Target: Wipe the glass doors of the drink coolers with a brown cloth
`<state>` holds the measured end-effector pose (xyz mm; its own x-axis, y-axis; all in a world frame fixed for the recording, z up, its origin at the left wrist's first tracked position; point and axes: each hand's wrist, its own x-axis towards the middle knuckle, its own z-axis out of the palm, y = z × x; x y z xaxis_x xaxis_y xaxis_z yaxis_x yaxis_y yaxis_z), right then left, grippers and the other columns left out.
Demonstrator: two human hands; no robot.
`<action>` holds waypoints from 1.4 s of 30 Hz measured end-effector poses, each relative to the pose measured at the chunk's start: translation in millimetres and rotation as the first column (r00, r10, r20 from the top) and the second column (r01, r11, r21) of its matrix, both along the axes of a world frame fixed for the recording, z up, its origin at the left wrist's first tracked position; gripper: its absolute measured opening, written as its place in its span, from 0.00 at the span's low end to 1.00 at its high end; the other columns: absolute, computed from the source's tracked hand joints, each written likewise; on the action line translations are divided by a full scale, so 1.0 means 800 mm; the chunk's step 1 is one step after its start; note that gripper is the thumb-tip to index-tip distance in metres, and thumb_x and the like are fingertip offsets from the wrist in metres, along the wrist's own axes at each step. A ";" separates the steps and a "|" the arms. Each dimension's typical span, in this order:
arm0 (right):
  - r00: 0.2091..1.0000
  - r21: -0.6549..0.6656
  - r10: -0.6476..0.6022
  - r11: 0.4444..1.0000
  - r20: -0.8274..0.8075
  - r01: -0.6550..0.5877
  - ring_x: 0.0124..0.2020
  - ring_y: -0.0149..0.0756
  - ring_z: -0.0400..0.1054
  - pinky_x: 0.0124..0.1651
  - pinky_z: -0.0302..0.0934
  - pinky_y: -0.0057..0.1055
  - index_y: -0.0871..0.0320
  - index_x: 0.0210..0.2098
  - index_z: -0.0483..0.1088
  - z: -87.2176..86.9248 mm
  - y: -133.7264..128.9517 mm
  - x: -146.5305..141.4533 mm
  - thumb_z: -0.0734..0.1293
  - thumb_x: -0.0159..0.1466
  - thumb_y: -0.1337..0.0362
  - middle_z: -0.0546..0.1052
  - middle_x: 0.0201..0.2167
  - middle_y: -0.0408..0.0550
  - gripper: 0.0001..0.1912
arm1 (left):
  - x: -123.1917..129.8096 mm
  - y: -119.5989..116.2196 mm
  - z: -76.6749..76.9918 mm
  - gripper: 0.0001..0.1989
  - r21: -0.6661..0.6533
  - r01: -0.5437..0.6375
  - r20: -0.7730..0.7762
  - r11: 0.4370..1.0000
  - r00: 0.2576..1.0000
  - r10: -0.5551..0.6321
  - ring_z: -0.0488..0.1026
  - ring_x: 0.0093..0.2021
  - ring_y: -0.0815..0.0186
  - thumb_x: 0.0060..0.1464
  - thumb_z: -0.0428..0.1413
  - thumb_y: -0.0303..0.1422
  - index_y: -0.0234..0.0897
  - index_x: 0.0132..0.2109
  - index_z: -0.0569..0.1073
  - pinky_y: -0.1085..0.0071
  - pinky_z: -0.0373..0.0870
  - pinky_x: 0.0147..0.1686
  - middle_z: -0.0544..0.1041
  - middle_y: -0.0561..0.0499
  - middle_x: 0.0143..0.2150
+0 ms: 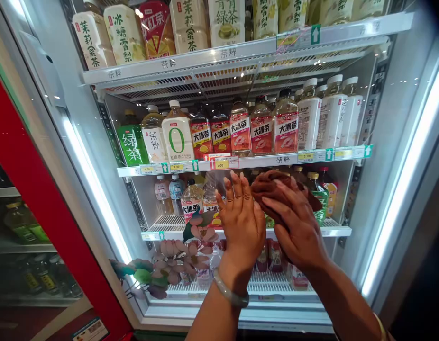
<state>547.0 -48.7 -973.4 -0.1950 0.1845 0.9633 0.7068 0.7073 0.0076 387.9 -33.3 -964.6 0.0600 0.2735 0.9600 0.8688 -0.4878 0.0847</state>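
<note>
1. The left hand (242, 222) is showing bare, with no glove and no sleeve along the forearm.
2. A pale grey-green bangle (229, 292) is circling its wrist, at six o'clock from the knuckles.
3. The right hand (297, 226) is wearing a thin yellowish band (380, 326) far up the forearm.

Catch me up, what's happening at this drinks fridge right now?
A person stands at a drinks fridge stocked with bottled teas. Their right hand presses a brown cloth up against the front, level with the third shelf. The left hand, with a pale bangle on its wrist, is held flat with fingers up right beside the cloth. Bottles of iced tea line the shelf above, over yellow price tags. A flower decal sits low on the glass.
</note>
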 end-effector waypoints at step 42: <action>0.952 -0.056 0.002 0.998 -0.305 -0.020 0.78 0.50 0.52 0.79 0.46 0.66 0.47 0.64 0.70 -0.004 -0.007 0.091 0.64 0.65 0.74 0.64 0.74 0.49 0.30 | 0.078 -0.021 -0.011 0.37 -0.178 0.200 -0.208 0.964 0.949 -0.235 0.37 0.82 0.58 0.70 0.44 0.28 0.38 0.80 0.40 0.42 0.25 0.78 0.48 0.43 0.81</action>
<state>619.8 -54.0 -976.3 0.1038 0.2409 0.9650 0.6612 0.7081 -0.2479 450.3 -50.3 -973.3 0.3441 0.3713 0.8624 0.7478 -0.6638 -0.0126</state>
